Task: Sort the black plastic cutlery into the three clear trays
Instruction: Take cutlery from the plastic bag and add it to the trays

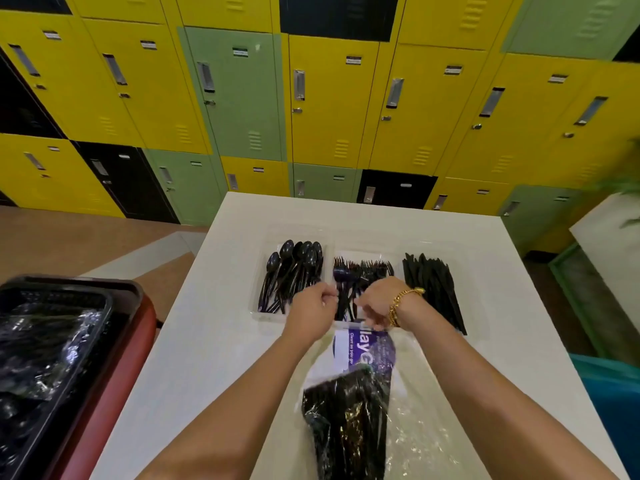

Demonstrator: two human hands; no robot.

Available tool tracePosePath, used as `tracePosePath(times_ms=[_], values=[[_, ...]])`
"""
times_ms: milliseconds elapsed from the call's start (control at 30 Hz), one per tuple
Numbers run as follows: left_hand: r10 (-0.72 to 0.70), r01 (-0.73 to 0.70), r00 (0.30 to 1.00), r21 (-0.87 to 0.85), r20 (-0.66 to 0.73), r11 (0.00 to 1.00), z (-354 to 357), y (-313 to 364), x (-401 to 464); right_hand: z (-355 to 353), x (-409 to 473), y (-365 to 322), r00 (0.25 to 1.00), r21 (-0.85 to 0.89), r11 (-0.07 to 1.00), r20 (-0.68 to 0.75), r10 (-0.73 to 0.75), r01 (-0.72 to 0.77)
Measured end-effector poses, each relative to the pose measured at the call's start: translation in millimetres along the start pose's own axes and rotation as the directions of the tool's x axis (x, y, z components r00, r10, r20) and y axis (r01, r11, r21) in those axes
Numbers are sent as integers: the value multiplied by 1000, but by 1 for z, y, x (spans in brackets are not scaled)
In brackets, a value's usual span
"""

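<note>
Three clear trays stand side by side on the white table (pixel 214 341). The left tray (pixel 258 315) holds black spoons (pixel 294 268), the middle one black forks (pixel 363 270), and black knives (pixel 433 285) fill the right one. A clear plastic bag (pixel 360 382) with a purple and white label hangs in front of the trays, black cutlery bunched in its lower part. My left hand (pixel 311 310) and my right hand (pixel 379 301), with a gold bracelet on its wrist, both pinch the bag's top edge, close together over the fork tray.
At the left, a black crate (pixel 52 344) with more wrapped black cutlery rests on a red seat (pixel 114 393). Yellow, green and black lockers (pixel 311 98) line the wall behind the table. A teal bin (pixel 609 393) stands at the right.
</note>
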State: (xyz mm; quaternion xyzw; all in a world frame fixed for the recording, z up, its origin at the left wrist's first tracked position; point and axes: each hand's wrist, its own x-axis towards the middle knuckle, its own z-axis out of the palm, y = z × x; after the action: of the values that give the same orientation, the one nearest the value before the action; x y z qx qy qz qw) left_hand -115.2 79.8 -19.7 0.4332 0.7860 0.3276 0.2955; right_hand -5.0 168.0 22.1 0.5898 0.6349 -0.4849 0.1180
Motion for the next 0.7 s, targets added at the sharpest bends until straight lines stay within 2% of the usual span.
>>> tracePosePath(times_ms=[67, 200, 300, 433, 533, 567, 667, 700], values=[[4, -4, 998, 1, 64, 1000, 13, 0, -14, -4, -14, 37, 995, -40, 996, 41, 87, -86], [-50, 30, 982, 107, 182, 994, 34, -6, -36, 10, -23, 98, 971, -114, 972, 105, 217, -205], [-82, 24, 964, 222, 254, 975, 47, -9, -51, 29, -24, 129, 937, -20, 957, 201, 287, -289], [-141, 50, 940, 282, 311, 958, 61, -13, -63, 43, -20, 152, 919, 48, 930, 177, 351, -365], [-158, 56, 938, 316, 308, 947, 65, -15, -66, 41, -18, 158, 956, 128, 948, 1, 294, -291], [-160, 52, 936, 327, 312, 944, 66, -16, -67, 41, -15, 160, 968, 139, 964, -81, 238, -225], [-149, 29, 935, 350, 322, 936, 68, -18, -69, 41, -17, 163, 994, 302, 953, -83, 66, -38], [-140, 24, 937, 344, 319, 939, 69, -19, -69, 37, -23, 160, 997, 354, 935, -58, 57, -32]])
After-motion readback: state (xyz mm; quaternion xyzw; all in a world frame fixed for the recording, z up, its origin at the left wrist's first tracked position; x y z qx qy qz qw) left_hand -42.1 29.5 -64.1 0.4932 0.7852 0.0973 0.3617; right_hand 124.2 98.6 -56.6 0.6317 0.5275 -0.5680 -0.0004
